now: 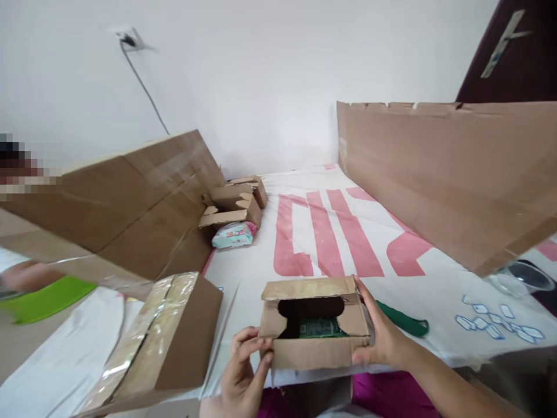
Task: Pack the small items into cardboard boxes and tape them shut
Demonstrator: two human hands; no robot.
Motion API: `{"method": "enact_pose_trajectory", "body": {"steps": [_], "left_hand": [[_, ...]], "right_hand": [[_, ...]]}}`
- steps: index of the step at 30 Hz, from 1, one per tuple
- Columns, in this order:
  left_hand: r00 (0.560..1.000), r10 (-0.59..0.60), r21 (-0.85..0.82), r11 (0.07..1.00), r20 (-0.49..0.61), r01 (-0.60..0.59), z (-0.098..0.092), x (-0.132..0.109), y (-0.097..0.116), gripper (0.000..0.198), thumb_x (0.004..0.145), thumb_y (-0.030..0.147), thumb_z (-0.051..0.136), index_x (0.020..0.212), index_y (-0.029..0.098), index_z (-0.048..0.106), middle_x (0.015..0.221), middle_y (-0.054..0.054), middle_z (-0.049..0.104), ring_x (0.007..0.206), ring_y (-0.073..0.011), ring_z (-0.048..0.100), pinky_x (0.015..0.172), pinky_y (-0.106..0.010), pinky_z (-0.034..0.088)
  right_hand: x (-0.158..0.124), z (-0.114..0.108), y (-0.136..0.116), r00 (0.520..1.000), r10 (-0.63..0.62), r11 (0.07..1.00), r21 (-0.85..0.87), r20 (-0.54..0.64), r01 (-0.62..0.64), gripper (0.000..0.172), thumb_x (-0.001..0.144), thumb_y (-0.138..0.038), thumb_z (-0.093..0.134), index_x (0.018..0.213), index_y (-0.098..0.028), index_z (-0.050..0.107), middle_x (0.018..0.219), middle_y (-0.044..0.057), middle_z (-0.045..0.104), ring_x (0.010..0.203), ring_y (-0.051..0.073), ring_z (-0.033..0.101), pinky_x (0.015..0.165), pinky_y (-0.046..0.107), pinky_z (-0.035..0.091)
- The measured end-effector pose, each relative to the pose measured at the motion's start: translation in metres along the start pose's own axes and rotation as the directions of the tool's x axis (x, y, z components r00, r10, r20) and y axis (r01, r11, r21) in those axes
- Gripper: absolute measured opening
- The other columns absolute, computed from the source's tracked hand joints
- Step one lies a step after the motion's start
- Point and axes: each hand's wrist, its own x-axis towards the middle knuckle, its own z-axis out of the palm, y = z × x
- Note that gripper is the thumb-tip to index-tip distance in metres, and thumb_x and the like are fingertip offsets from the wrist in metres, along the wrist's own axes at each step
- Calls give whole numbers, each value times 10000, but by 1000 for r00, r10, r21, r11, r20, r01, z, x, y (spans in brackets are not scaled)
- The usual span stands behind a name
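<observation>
A small cardboard box (317, 353) with a cut-out opening is at the table's near edge, straight in front of me. Through the opening a green circuit board (322, 327) shows inside; the rest of the interior is dark. My left hand (248, 366) pinches the box's left front corner between thumb and fingers. On the opposite side, my right hand (380, 339) grips the box's right end, thumb at the front and fingers reaching the back corner. Just right of that hand lies a dark green strap-like thing (404, 319), partly hidden behind it.
Several small white, blue-edged pieces (496, 322) lie at the right. A taped cardboard box (187, 331) stands at the left. Cardboard panels rise left (152, 203) and right (444, 174). Further back are open boxes (235, 203) and a wipes-like packet (234, 235). Another person's arm (32, 276) shows far left.
</observation>
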Motion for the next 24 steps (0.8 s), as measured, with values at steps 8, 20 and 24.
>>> {"method": "enact_pose_trajectory", "body": {"steps": [8, 20, 24], "left_hand": [[950, 291, 362, 878, 115, -313, 9, 6, 13, 320, 855, 53, 575, 1096, 257, 627, 967, -39, 657, 1011, -205, 539, 864, -353, 500], [958, 229, 529, 799, 172, -286, 22, -3, 25, 385, 858, 15, 532, 1165, 237, 599, 1072, -87, 501, 1057, -239, 448, 895, -411, 458], [954, 155, 486, 833, 258, -266, 15, -3, 23, 527, 787, 66, 627, 1271, 251, 531, 1147, -98, 477, 1142, -279, 411, 937, -453, 455]], "right_hand": [[6, -4, 0, 994, -54, 924, -383, -96, 13, 1121, 702, -370, 772, 1527, -303, 16, 1560, 138, 211, 1421, 355, 265, 1113, 550, 340], [57, 1, -121, 872, -113, 880, -360, 476, 310, 324, 988, -283, 364, 1206, -214, 594, 1201, 81, 657, 1134, 209, 595, 979, 347, 473], [97, 27, -109, 782, 262, 767, -613, 566, 187, 340, 933, -302, 429, 1140, -163, 660, 1133, 132, 698, 1060, 281, 645, 916, 414, 491]]}}
